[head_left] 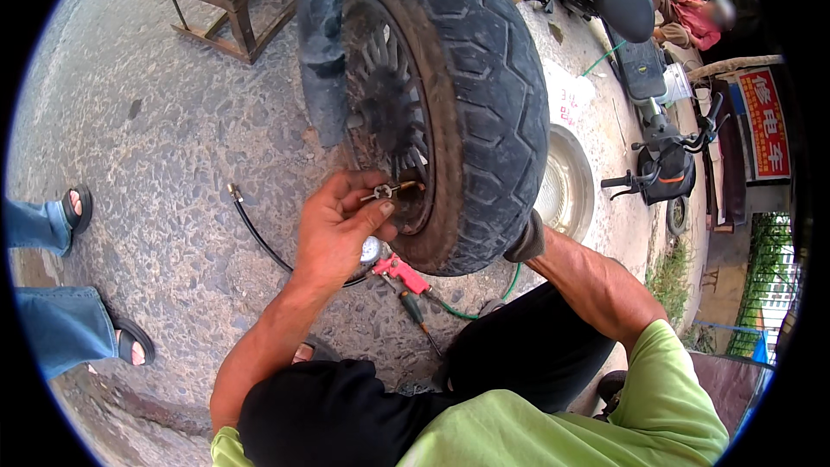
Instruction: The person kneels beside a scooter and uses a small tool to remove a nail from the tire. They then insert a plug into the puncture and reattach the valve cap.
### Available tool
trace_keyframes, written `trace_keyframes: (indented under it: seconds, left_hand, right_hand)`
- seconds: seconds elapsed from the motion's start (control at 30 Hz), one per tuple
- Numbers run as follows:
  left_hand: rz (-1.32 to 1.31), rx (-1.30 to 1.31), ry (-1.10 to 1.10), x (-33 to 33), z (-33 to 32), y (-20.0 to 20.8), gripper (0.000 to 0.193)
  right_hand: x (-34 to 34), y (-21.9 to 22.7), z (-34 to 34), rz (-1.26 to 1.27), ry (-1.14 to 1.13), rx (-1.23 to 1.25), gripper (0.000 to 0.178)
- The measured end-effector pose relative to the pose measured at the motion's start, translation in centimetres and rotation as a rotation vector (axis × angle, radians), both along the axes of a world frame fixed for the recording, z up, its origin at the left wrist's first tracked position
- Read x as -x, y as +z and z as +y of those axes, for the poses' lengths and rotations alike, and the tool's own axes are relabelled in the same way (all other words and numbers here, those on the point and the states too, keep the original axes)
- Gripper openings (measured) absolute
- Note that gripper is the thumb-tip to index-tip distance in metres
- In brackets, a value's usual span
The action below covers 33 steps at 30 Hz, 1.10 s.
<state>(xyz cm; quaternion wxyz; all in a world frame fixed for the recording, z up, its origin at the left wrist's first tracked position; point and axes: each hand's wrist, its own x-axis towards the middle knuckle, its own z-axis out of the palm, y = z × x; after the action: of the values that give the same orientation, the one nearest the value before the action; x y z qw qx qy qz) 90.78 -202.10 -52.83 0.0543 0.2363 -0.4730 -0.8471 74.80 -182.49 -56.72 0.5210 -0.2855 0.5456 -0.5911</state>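
Observation:
A wheel with a black treaded tyre (pixel 497 121) and a dark spoked rim (pixel 393 95) stands upright before me, hung from a grey fork leg (pixel 320 52). My bare left hand (pixel 333 220) pinches a small metal valve tool (pixel 383 193) between thumb and fingers. The tool points at the brass-coloured valve stem (pixel 413 185) on the rim; whether they touch I cannot tell. My right hand (pixel 525 242), in a dark glove, is against the tyre's lower right side. Its fingers are hidden behind the tyre.
Below the wheel lie a red inflator gun (pixel 402 274) with a round gauge (pixel 370 250), a black hose (pixel 255 229), a green hose (pixel 458 314) and a screwdriver (pixel 411 305). A metal basin (pixel 581 186) sits behind the tyre. Another person's sandalled feet (pixel 132 342) are at left; a scooter (pixel 661 160) stands right.

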Motion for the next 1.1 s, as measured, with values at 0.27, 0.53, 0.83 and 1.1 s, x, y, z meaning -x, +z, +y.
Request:
trace_keyframes:
  seconds: [0.27, 0.53, 0.83, 1.1]
  left_hand:
    - [0.005, 0.229, -0.033, 0.3, -0.1, -0.2, 0.012]
    - [0.000, 0.326, -0.017, 1.1, -0.5, 0.5, 0.015]
    - [0.020, -0.045, 0.074, 0.6, 0.4, 0.3, 0.015]
    - [0.018, 0.385, 0.028, 0.7, -0.3, -1.2, 0.011]
  right_hand:
    - [0.0, 0.8, 0.2, 0.334, 0.092, -0.008, 0.051]
    - [-1.0, 3.6, -0.8, -0.217, -0.077, 0.184, 0.045]
    - [-0.1, 0.8, 0.3, -0.077, 0.029, 0.010, 0.049]
    - [-0.7, 2.3, 0.0, -0.196, -0.081, 0.009, 0.051]
